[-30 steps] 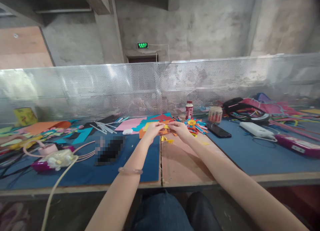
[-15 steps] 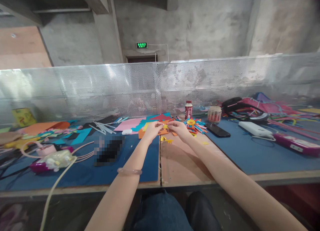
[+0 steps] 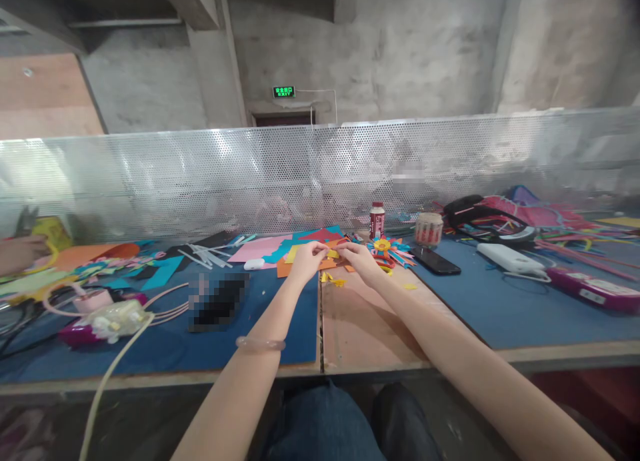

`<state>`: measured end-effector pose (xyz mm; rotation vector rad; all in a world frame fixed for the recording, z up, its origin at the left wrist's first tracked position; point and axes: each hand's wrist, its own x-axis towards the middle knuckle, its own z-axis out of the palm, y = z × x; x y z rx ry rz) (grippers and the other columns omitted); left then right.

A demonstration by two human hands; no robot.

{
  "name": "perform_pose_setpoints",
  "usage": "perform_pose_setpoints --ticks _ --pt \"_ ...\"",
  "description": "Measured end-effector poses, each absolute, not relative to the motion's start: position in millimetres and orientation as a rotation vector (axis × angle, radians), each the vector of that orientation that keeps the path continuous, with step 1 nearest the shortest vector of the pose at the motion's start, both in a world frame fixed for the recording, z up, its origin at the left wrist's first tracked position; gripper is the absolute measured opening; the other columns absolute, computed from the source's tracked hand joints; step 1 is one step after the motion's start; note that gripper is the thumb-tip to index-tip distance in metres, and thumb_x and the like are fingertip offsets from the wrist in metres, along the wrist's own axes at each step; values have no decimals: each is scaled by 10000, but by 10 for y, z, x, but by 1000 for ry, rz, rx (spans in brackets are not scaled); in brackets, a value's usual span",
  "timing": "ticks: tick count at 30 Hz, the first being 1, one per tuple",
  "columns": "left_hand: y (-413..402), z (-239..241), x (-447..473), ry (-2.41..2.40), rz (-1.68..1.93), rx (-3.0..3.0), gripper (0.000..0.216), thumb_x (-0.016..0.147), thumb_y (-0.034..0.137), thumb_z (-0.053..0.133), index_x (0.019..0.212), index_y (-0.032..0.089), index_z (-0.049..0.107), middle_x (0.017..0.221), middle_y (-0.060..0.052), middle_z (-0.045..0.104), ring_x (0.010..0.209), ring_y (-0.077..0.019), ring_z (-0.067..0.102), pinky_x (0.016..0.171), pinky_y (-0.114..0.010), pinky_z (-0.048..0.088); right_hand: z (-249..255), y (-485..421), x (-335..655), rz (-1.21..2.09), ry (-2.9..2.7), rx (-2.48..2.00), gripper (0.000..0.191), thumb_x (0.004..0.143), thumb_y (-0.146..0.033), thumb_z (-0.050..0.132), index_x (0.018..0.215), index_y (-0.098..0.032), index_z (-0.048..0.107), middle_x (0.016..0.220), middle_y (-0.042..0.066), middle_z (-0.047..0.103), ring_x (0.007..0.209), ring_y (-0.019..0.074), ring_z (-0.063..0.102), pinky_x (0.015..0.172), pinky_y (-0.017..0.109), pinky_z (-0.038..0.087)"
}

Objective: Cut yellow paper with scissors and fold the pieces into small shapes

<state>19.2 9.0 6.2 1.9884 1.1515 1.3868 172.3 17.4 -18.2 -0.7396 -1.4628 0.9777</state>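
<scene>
My left hand (image 3: 306, 259) and my right hand (image 3: 358, 257) meet over the middle of the table, both pinching a small yellow paper piece (image 3: 333, 253) between their fingertips. Orange paper (image 3: 283, 268) lies just under and behind the hands. A few yellow paper scraps (image 3: 334, 278) lie on the table right below them. A multicoloured paper flower (image 3: 387, 249) sits just to the right of my right hand. A clear bangle (image 3: 260, 343) rings my left forearm.
Behind stand a red-capped glue bottle (image 3: 377, 220) and a tape roll (image 3: 430, 228). A black phone (image 3: 440, 260), white power bank (image 3: 505, 258) and bags (image 3: 505, 214) lie right. Coloured paper sheets (image 3: 260, 249), cables (image 3: 120, 361) and another person's hand (image 3: 17, 253) are left. A perforated metal screen (image 3: 200, 174) backs the table.
My hands stay in place, working the yellow piece. Another person's hand with scissors has come into view at the far left edge.
</scene>
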Motion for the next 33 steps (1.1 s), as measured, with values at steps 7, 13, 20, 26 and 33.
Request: perform_pose_setpoints --ticks 7,13,20,26,33 --pt "62 74 204 1173 1390 2005 86 697 189 554 744 155 617 741 -60 641 709 -165 594 636 -264 464 -179 162 1719 869 -1558 -779 272 654 -382 612 789 -148 650 755 32 629 668 125 567 641 260 466" --pt "67 63 202 1163 1368 2006 100 704 188 549 768 148 614 797 -76 647 753 -170 601 699 -288 466 -194 179 1721 847 -1582 -800 267 645 -380 620 774 -147 636 713 20 612 629 109 546 601 244 450" --pt "87 54 207 1162 1385 2090 65 689 184 566 728 169 616 752 -47 645 717 -158 589 712 -282 455 -153 119 1722 759 -1626 -859 258 655 -396 592 742 -156 628 661 -5 593 580 95 498 575 229 392" --pt "108 30 205 1197 1352 2177 70 707 188 545 724 169 610 745 -51 645 709 -161 588 701 -282 448 -164 147 1728 645 -1643 -920 241 651 -397 593 656 -159 627 618 -2 582 560 108 475 559 235 365" --pt "61 63 211 1259 1371 2166 82 714 202 531 725 160 601 745 -59 639 713 -162 587 690 -273 439 -170 172 1755 602 -1681 -944 244 683 -384 563 700 -152 637 669 7 605 607 120 498 576 236 359"
